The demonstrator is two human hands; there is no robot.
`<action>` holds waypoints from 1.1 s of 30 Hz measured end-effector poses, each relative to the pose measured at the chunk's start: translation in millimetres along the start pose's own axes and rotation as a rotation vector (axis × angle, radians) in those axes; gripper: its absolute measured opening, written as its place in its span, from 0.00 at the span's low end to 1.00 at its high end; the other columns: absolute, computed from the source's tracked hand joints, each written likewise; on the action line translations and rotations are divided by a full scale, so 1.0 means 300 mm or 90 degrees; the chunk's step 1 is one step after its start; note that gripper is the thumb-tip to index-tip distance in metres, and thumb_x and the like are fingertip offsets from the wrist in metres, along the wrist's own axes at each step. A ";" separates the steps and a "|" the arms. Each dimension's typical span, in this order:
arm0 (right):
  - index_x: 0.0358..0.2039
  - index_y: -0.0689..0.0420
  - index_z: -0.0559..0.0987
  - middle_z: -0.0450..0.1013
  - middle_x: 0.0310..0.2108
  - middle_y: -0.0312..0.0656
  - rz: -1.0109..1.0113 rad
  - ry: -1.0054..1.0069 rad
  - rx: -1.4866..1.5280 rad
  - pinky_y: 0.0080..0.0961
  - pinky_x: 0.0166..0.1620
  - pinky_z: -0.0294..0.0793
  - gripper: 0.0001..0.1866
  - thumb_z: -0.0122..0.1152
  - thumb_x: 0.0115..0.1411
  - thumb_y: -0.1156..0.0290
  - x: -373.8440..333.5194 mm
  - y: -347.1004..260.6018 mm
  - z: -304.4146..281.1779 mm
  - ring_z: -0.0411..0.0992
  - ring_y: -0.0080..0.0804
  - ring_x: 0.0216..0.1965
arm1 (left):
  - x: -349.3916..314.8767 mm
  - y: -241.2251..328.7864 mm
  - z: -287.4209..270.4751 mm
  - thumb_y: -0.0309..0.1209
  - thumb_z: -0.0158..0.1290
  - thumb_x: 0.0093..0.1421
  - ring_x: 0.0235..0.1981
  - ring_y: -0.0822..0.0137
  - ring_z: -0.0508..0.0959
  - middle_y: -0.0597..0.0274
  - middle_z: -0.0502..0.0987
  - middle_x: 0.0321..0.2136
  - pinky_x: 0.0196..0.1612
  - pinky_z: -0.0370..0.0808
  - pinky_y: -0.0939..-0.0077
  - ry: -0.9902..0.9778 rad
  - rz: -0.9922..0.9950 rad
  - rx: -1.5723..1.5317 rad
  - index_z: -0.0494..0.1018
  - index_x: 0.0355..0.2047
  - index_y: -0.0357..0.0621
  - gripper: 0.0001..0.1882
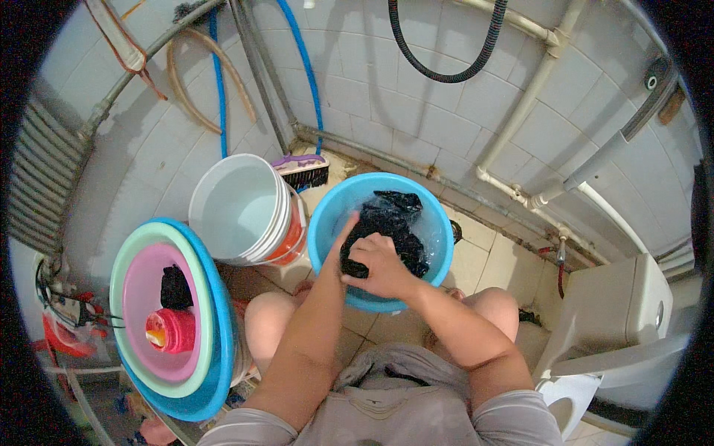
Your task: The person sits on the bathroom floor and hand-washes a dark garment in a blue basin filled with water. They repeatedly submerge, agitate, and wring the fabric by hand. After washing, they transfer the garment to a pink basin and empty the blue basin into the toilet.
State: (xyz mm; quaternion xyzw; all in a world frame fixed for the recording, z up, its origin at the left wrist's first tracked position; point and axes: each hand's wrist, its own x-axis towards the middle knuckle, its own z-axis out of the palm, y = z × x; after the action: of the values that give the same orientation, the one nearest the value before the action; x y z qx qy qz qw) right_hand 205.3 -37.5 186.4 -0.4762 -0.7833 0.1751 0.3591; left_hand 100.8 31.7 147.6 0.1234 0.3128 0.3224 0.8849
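Note:
A light-blue basin [320,215] stands on the floor in front of me, with wet black cloth [393,223] and some water in it. My right hand [383,266] is closed on a bunched part of the cloth at the basin's near left side. Right beside it, my left hand [344,241] grips the same bunch; its thumb side shows along the cloth, and most of its fingers are hidden. The rest of the black cloth lies heaped in the middle of the basin.
Left of the basin stand white buckets [242,197] stacked together and a purple-backed brush [305,172]. Nearer, stacked basins [204,297] hold a pink container [172,331] and a small black cloth [176,288]. A toilet [606,327] is at the right; pipes [513,137] run along the tiled wall.

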 end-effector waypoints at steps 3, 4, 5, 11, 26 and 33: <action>0.25 0.57 0.74 0.69 0.31 0.40 0.069 0.075 0.012 0.35 0.42 0.60 0.15 0.65 0.44 0.60 0.005 -0.047 0.031 0.64 0.42 0.36 | -0.025 0.000 0.009 0.48 0.43 0.60 0.44 0.59 0.72 0.55 0.71 0.45 0.51 0.68 0.60 -0.030 0.014 0.003 0.66 0.51 0.47 0.24; 0.23 0.53 0.75 0.70 0.30 0.39 0.089 0.112 -0.023 0.41 0.36 0.63 0.13 0.62 0.43 0.58 0.011 -0.025 0.061 0.66 0.40 0.36 | 0.004 -0.009 -0.032 0.47 0.43 0.61 0.44 0.59 0.72 0.55 0.71 0.45 0.51 0.68 0.60 -0.008 0.031 0.025 0.66 0.51 0.47 0.23; 0.22 0.54 0.75 0.70 0.28 0.40 0.131 0.163 -0.017 0.40 0.32 0.65 0.12 0.62 0.43 0.60 0.029 -0.026 0.056 0.68 0.40 0.32 | 0.039 -0.021 -0.088 0.46 0.42 0.61 0.44 0.59 0.72 0.55 0.71 0.45 0.51 0.68 0.61 0.022 0.055 0.062 0.66 0.51 0.47 0.23; 0.32 0.59 0.77 0.73 0.33 0.54 0.556 0.229 -0.027 0.42 0.40 0.69 0.16 0.56 0.51 0.58 0.075 0.200 0.020 0.71 0.54 0.36 | 0.121 -0.110 -0.114 0.42 0.41 0.61 0.47 0.56 0.70 0.50 0.69 0.47 0.51 0.64 0.63 0.281 0.029 0.223 0.65 0.51 0.36 0.25; 0.53 0.35 0.68 0.62 0.50 0.44 0.527 -0.227 -0.324 0.42 0.44 0.71 0.24 0.59 0.53 0.58 -0.149 0.443 0.101 0.65 0.47 0.49 | 0.105 -0.094 -0.178 0.32 0.42 0.58 0.51 0.46 0.66 0.50 0.49 0.60 0.51 0.68 0.59 0.167 -0.132 1.401 0.59 0.58 0.60 0.25; 0.33 0.50 0.78 0.69 0.45 0.41 0.185 0.069 -0.171 0.34 0.46 0.70 0.14 0.63 0.43 0.76 -0.020 0.233 0.009 0.67 0.42 0.45 | 0.196 -0.058 -0.305 0.54 0.53 0.52 0.47 0.51 0.67 0.49 0.62 0.50 0.50 0.67 0.60 0.430 0.162 0.493 0.66 0.48 0.42 0.32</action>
State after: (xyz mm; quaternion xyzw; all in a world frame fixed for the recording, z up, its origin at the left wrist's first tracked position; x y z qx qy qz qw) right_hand 248.5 -8.6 139.0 -0.6363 -0.7024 0.0932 0.3050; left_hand 86.5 57.9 41.6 0.3675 0.6593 0.3098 0.5782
